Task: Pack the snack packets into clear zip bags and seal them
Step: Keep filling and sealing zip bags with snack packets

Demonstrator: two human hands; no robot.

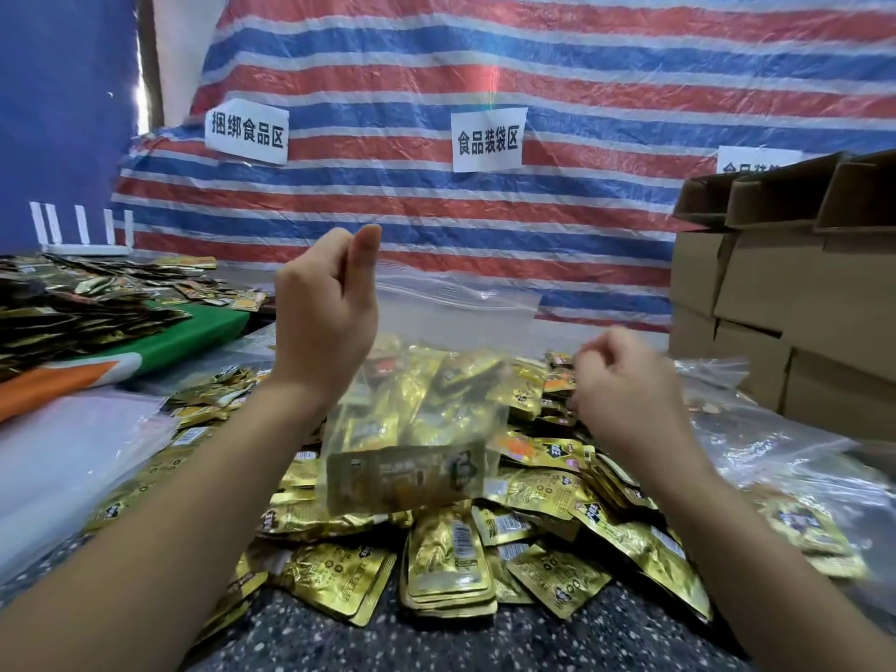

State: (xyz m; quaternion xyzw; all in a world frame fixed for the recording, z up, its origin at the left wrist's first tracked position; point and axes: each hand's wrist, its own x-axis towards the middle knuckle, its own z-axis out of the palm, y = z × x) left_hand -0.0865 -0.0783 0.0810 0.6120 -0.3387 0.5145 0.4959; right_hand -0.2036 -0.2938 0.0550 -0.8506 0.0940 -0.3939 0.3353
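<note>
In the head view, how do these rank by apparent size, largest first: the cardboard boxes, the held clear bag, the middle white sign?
1. Cardboard boxes, nearest the widest.
2. Clear bag, held by the left hand; edges hard to trace.
3. Middle white sign, farther away, so unsure.

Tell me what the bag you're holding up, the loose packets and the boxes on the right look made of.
Zip bag: thin clear plastic film, glossy; the packets and tarp show through it. Snack packets: likely metallised foil or foil-look plastic, shiny gold with crinkled highlights. Boxes: matte brown cardboard, with folded flaps.

surface: dark speckled table (436,642) | on it: gold snack packets (446,560), clear bags (72,458), cardboard boxes (800,322)
</note>
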